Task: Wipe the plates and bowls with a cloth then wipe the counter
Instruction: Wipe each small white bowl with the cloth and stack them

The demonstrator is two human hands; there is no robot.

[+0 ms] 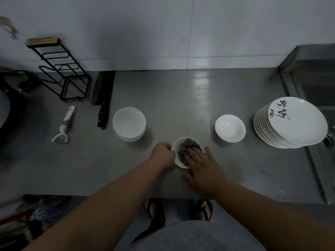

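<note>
A small white bowl [175, 148] sits on the steel counter [181, 98] near its front edge. My left hand [162, 154] grips the bowl's left rim. A grey cloth [188, 144] lies bunched inside the bowl, and my right hand [204, 166] presses on it with straight, spread fingers. A stack of white bowls [129, 124] stands to the left. A single white bowl [230, 128] stands to the right. Further right is a tilted stack of white plates [291, 124], the top one bearing black brush characters.
A cleaver [103, 98] lies at the back left beside a black wire rack [63, 69]. A white peeler [64, 125] lies left of the bowl stack. A sink [319, 91] borders the counter on the right, close to the plates.
</note>
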